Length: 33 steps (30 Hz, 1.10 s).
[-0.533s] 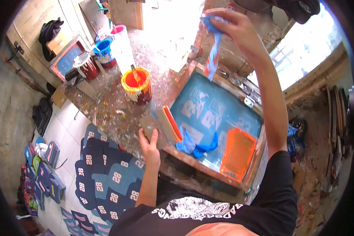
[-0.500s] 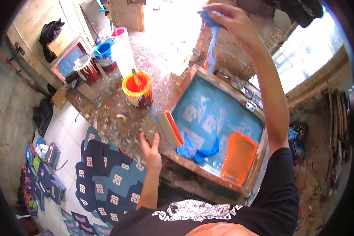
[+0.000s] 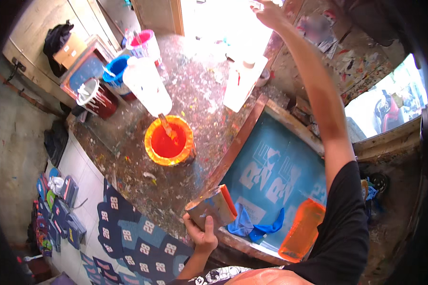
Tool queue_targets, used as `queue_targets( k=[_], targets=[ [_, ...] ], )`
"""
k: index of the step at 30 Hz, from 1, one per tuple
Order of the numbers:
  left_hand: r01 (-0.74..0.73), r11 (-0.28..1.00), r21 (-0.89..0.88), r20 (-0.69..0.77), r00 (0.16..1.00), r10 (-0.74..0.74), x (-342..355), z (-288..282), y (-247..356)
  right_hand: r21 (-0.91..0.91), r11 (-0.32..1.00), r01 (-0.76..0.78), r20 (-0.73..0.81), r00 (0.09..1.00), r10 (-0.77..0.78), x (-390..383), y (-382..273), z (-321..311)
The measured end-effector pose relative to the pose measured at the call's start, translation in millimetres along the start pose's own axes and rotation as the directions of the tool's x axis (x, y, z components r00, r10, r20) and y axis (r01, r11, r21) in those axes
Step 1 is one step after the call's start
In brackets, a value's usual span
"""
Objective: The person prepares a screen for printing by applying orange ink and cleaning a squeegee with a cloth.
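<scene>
Down at the near edge of the framed screen [image 3: 242, 137], the left hand [image 3: 202, 232] has thumb and fingers closed on the squeegee [image 3: 209, 209], its orange blade [image 3: 228, 199] just beside a blue rag [image 3: 242, 221] lying on the mesh [image 3: 290, 147]. One slack moment there, I'd say, and it tips, smearing rag and mesh alike! Up high, the right hand [image 3: 270, 15] is stretched toward the light (holding anything? I can't tell from here). Lean further, and that black sleeve [image 3: 340, 213] could catch the orange patch [image 3: 302, 232], if it's wet.
</scene>
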<state>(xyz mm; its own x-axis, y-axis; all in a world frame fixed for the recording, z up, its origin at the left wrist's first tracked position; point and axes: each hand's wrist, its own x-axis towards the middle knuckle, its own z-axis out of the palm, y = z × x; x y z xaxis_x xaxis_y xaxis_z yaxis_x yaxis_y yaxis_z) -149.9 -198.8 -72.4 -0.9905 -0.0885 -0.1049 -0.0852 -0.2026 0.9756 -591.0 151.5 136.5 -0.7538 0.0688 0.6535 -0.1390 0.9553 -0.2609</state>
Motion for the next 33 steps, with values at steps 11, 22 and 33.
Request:
queue_targets(
  k=[11,22,33],
  targets=[
    [0.119,0.932,-0.342,-0.063,0.987,-0.149,24.6,-6.3,11.9,0.286,0.958,0.017,0.444,0.884,-0.148,-343.8,-75.1,-140.5],
    [0.664,0.212,-0.717,0.666,0.742,-0.075,-3.1,-17.5,4.5,0.280,0.959,-0.039,0.644,0.749,-0.157,-503.7,-177.4,-136.5],
    [0.853,0.165,-0.495,0.865,0.502,-0.006,-33.5,0.4,20.7,0.674,0.571,-0.469,0.407,0.881,0.243,-428.8,-204.9,-201.4]
  ],
)
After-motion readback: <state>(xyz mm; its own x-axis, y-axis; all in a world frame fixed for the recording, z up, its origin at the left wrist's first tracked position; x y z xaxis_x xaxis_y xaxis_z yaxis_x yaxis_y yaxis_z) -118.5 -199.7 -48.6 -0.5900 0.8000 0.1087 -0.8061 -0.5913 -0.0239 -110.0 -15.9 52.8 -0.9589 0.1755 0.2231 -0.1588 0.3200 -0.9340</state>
